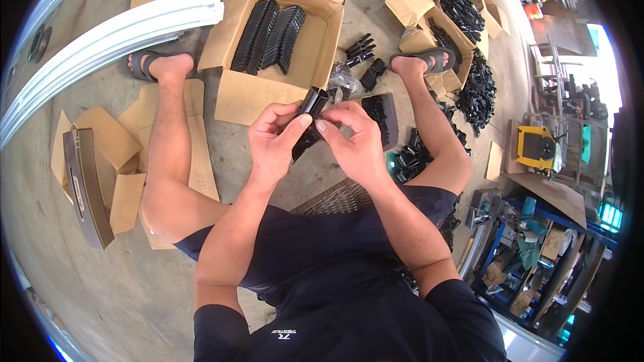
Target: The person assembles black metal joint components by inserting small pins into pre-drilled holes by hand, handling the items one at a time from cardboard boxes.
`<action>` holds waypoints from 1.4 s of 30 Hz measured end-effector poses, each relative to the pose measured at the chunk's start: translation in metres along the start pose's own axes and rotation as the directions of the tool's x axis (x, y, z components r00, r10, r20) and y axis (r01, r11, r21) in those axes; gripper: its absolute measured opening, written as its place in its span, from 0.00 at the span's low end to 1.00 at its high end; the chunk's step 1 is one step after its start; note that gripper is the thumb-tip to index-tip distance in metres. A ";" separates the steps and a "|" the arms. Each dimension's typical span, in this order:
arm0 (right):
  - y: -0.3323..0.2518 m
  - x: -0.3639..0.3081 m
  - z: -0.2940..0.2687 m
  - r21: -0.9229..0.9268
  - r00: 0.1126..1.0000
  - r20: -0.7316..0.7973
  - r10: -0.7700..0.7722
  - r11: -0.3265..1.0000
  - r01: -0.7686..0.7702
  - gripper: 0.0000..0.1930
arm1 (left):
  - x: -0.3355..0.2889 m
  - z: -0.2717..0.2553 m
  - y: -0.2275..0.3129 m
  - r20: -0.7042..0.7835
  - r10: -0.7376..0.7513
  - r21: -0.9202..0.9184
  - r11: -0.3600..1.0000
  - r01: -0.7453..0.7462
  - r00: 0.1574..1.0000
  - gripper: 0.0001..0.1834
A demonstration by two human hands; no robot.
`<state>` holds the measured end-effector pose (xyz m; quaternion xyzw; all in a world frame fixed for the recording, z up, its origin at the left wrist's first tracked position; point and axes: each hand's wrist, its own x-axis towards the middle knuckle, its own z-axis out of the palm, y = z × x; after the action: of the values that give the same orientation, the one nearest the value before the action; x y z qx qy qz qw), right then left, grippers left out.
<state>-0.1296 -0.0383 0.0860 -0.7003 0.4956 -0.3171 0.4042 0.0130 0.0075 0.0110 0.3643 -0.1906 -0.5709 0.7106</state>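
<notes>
Near the middle of the frame, the left hand (277, 135) pinches a black plastic piece (313, 102), and the right hand (353, 139) has its fingertips close against it; their grip is unclear. Above, at upper center, an open cardboard box (247, 98) holds rows of black parts (268, 37). White rails (127, 41) curve across the upper left. Loose black pieces (477, 94) lie heaped at upper right; a yellow machine (534, 147) stands at the right.

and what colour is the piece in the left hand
The piece is black, seen best in the head view.
</notes>
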 end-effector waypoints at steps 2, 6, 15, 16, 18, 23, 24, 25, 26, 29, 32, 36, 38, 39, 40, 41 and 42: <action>0.000 0.001 0.000 0.004 1.000 -0.006 0.026 1.000 -0.026 0.05 | -0.001 0.002 0.002 0.001 0.001 -0.006 1.000 -0.001 1.000 0.11; -0.003 0.000 0.001 0.095 0.990 -0.005 0.138 0.986 -0.137 0.04 | -0.002 0.001 0.001 -0.021 0.004 0.032 0.999 -0.003 1.000 0.11; 0.006 -0.004 0.005 0.115 0.992 0.028 0.123 0.985 -0.126 0.05 | -0.004 0.003 0.002 -0.012 -0.008 -0.012 1.000 0.007 1.000 0.12; 0.007 -0.004 0.005 0.142 0.991 0.015 0.134 0.981 -0.135 0.05 | -0.004 0.004 0.002 -0.011 -0.004 -0.017 1.000 0.004 1.000 0.12; 0.010 -0.004 0.006 0.198 0.988 -0.006 0.155 0.969 -0.150 0.06 | -0.004 0.006 0.001 -0.011 0.005 -0.026 1.000 -0.006 1.000 0.11; 0.008 -0.006 0.003 0.448 0.940 0.090 0.328 0.830 -0.332 0.07 | -0.005 0.006 0.000 -0.003 0.001 -0.063 0.998 -0.002 1.000 0.11; 0.004 -0.006 0.002 0.486 0.928 0.116 0.355 0.795 -0.365 0.07 | -0.005 0.005 0.000 -0.001 0.005 -0.072 0.997 -0.005 1.000 0.11; 0.001 -0.006 0.001 0.494 0.924 0.122 0.361 0.786 -0.372 0.07 | -0.005 0.005 0.000 -0.003 0.007 -0.072 0.997 -0.007 1.000 0.11; -0.001 -0.005 0.001 0.501 0.921 0.128 0.368 0.777 -0.380 0.07 | -0.005 0.006 0.001 -0.004 0.009 -0.073 0.997 -0.009 1.000 0.11; 0.001 -0.006 0.002 0.482 0.922 0.109 0.371 0.792 -0.376 0.08 | -0.005 0.007 0.000 -0.002 0.004 -0.071 0.997 -0.004 1.000 0.11; 0.004 -0.009 0.006 0.449 0.946 0.050 0.319 0.839 -0.307 0.07 | -0.005 0.006 -0.001 0.004 0.007 -0.065 0.998 -0.006 1.000 0.11; 0.002 -0.008 0.005 0.396 0.940 0.050 0.336 0.858 -0.328 0.07 | -0.005 0.006 -0.001 -0.010 0.023 -0.032 0.999 -0.023 1.000 0.11; 0.004 -0.009 0.007 0.378 0.943 0.039 0.330 0.869 -0.320 0.06 | -0.006 0.005 -0.001 -0.015 0.012 -0.029 0.999 -0.012 1.000 0.11; 0.006 -0.010 0.007 0.368 0.945 0.032 0.325 0.875 -0.314 0.06 | -0.005 0.005 -0.001 -0.015 0.008 -0.029 1.000 -0.008 1.000 0.11; 0.010 -0.010 0.008 0.336 0.955 0.009 0.296 0.899 -0.282 0.06 | -0.006 0.006 0.000 -0.010 0.005 -0.030 1.000 -0.006 1.000 0.11; 0.013 -0.012 0.009 0.304 0.964 -0.011 0.267 0.919 -0.251 0.05 | -0.007 0.006 0.000 -0.006 0.002 -0.029 1.000 -0.002 1.000 0.11; 0.014 -0.012 0.009 0.270 0.971 -0.030 0.236 0.937 -0.220 0.05 | -0.008 0.006 0.001 -0.003 -0.001 -0.028 1.000 0.001 1.000 0.11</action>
<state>-0.1317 -0.0273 0.0692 -0.5677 0.5389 -0.3531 0.5125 0.0071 0.0131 0.0172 0.3554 -0.1815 -0.5735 0.7155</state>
